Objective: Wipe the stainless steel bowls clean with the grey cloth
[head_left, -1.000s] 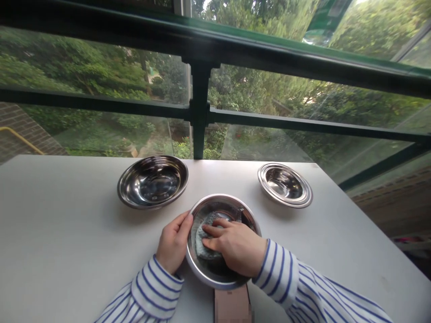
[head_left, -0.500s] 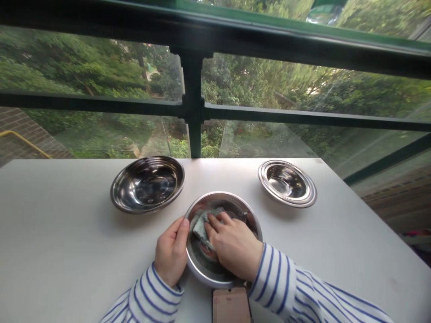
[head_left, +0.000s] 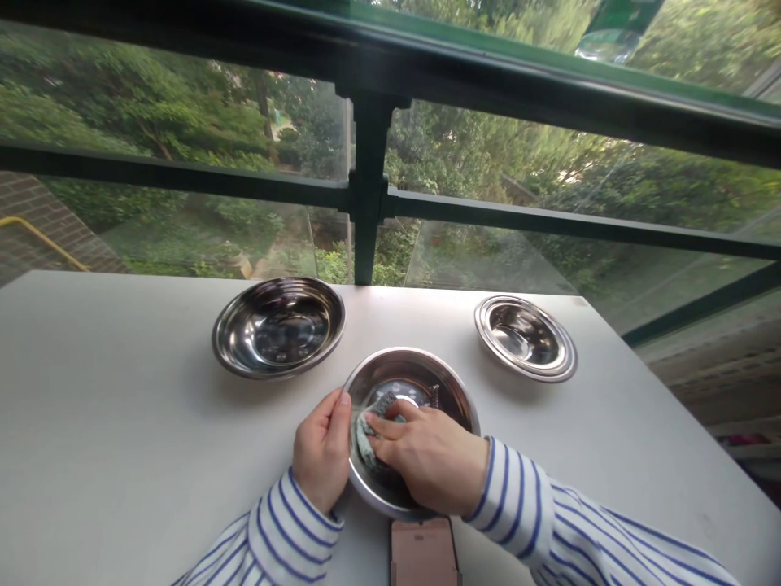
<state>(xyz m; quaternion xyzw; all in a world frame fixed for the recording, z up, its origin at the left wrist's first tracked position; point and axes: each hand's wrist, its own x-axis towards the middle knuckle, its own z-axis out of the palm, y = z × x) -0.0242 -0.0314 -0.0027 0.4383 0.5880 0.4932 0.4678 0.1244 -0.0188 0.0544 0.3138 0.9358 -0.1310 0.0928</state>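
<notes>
A shiny metal bowl [head_left: 455, 382] stands on the white table in front of me. My left hand [head_left: 323, 452] grips its left rim, thumb on top and fingers curled underneath. Inside the bowl, my right hand [head_left: 430, 456] presses a grey-green cloth [head_left: 366, 435] against the left inner wall, with the fingertips partly buried in the folds. The far inner wall mirrors the cloth and fingers. Both wrists are in blue-striped white sleeves.
A wide metal bowl [head_left: 279, 330] stands at the back left, and smaller metal bowls, seemingly nested [head_left: 525, 338], at the back right. A phone [head_left: 423, 553] lies at the table's [head_left: 122, 423] near side. Beyond are a dark green railing [head_left: 369, 155] and glass.
My right hand has shifted the cloth slightly down along the bowl's left inner wall, and the cloth is more bunched. The left hand keeps its hold on the rim. The view has tilted slightly.
</notes>
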